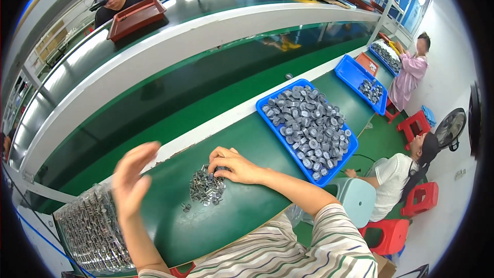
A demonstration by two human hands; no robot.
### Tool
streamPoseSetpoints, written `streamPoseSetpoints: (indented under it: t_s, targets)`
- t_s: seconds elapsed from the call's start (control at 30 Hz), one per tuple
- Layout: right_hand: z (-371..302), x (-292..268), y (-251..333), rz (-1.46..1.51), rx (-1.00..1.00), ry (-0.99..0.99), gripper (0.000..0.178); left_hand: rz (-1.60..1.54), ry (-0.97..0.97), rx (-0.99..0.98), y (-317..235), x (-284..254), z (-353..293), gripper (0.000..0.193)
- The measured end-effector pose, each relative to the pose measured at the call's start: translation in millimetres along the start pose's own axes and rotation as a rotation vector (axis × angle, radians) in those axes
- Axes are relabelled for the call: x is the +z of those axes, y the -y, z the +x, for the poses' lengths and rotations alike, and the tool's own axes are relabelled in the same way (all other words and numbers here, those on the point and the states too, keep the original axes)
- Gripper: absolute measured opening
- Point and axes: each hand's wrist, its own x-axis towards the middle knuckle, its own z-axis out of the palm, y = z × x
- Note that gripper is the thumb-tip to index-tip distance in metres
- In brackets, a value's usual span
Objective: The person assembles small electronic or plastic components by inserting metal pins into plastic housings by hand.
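My left hand [133, 179] is raised over the left part of the green work table, smeared by motion. Its fingers are stretched out with the thumb apart, and nothing shows in it. My right hand [237, 169] reaches to a pile of small shiny metal parts [206, 188]. Its fingers curl round a dark grey part [222, 169] at the pile's upper right edge; the fingers hide most of that part. One or two loose metal pieces [186, 207] lie just left of the pile.
Right of my right arm stands a blue tray [261, 104] heaped with grey round plastic parts. Rows of metal parts in clear plastic [92, 229] lie at the left. Beyond a white rail runs a green conveyor belt [170, 118]. A person in white [391, 180] sits at the right.
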Motion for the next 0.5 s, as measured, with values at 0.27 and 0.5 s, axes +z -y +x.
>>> streamPoseSetpoints:
  t_s: [0.27, 0.5]
  targets:
    - [4.9, 5.1, 11.4, -0.087, -0.060, -0.075, 0.019, -0.098, -0.067, -0.418, 159.9, 8.6, 17.9, 0.024]
    - [3.4, 16.7, 3.3, -0.041, -0.015, -0.221, 0.015, 0.138, -0.199, -0.427, 191.1, 39.8, 46.5, 0.017]
